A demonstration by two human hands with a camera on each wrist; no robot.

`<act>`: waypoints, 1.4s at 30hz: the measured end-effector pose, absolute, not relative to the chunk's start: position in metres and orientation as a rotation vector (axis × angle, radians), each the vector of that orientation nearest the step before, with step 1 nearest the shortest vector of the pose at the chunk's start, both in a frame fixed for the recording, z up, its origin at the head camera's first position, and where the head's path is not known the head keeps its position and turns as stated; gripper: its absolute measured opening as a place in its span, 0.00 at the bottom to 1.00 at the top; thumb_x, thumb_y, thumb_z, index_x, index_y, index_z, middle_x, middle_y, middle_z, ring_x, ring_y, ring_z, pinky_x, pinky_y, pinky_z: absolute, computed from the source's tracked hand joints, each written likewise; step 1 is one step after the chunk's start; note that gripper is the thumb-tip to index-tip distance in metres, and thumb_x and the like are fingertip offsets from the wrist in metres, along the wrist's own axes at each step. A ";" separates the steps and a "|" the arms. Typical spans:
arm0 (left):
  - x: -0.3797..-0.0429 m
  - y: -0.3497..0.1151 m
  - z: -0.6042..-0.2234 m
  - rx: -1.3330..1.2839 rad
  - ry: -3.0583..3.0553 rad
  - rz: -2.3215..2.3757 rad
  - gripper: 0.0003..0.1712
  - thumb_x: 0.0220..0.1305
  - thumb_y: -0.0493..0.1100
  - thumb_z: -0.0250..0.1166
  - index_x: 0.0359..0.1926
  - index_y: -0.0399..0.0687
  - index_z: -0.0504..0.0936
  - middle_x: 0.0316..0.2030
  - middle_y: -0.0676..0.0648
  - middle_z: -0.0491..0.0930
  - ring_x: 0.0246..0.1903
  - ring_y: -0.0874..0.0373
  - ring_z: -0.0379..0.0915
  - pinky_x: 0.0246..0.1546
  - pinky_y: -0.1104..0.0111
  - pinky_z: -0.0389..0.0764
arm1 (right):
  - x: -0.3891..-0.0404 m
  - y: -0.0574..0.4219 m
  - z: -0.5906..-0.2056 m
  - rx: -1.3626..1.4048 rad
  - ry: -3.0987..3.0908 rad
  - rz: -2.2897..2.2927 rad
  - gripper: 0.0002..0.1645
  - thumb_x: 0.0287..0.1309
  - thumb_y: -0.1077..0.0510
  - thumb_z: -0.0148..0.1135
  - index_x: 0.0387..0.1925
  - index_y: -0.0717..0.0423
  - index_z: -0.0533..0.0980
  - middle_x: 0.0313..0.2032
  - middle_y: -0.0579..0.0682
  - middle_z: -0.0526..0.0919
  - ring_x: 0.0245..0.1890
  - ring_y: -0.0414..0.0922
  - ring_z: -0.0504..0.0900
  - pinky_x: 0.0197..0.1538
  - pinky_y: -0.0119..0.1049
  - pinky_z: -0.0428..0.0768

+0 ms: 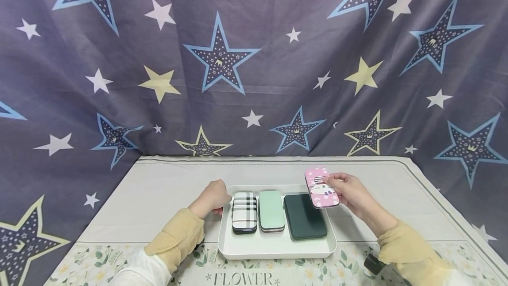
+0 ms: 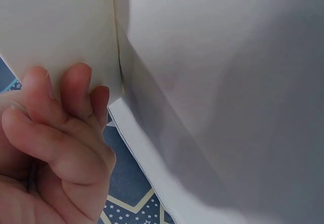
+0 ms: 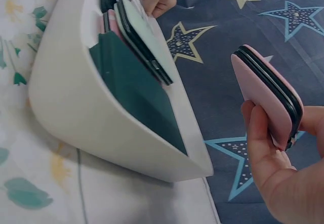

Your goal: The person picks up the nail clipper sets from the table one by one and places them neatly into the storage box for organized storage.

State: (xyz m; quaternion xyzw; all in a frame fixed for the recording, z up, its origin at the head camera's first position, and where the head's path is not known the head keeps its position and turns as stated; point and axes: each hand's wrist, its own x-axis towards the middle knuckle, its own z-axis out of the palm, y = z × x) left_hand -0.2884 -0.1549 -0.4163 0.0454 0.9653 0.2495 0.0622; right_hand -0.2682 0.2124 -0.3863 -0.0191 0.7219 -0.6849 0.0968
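My right hand point(image 1: 349, 189) pinches a pink hinged case point(image 1: 317, 195), with a cartoon print and white dots, by its right edge. The case is held up over the back right of a white tray point(image 1: 278, 250), tilted. In the right wrist view its dark seam and small clasp show. My left hand point(image 1: 214, 195) grips the tray's back left corner, fingertips against its wall in the left wrist view. Side by side in the tray lie a black-and-white plaid case point(image 1: 244, 211), a mint green case point(image 1: 271, 211) and a larger dark green flat case point(image 1: 304, 222).
A pale tablecloth point(image 1: 174, 178) with a floral band and the word FLOWER covers the table. Behind hangs a dark curtain point(image 1: 254, 74) printed with stars. A small black object point(image 1: 374, 264) is at my right sleeve, front right.
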 end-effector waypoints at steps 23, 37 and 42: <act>-0.292 -0.155 -0.421 0.128 2.926 0.743 0.14 0.53 0.34 0.57 0.13 0.39 0.73 0.02 0.51 0.67 0.01 0.66 0.61 0.04 0.78 0.66 | -0.265 0.178 -0.418 -0.010 2.272 -1.888 0.26 0.59 0.60 0.57 0.53 0.74 0.64 0.30 0.51 0.82 0.27 0.40 0.82 0.33 0.34 0.84; -0.292 -0.155 -0.420 0.120 2.926 0.750 0.13 0.53 0.34 0.57 0.13 0.39 0.73 0.02 0.51 0.67 0.01 0.66 0.61 0.04 0.77 0.67 | -0.262 0.173 -0.420 -0.052 2.439 -1.749 0.26 0.56 0.59 0.61 0.52 0.73 0.68 0.28 0.50 0.83 0.26 0.39 0.81 0.30 0.32 0.83; -0.291 -0.156 -0.420 0.126 2.927 0.765 0.13 0.52 0.34 0.57 0.13 0.38 0.74 0.02 0.51 0.67 0.01 0.66 0.61 0.03 0.78 0.66 | -0.264 0.171 -0.422 -0.068 2.521 -1.674 0.26 0.55 0.59 0.62 0.51 0.72 0.69 0.25 0.49 0.82 0.22 0.38 0.78 0.24 0.30 0.79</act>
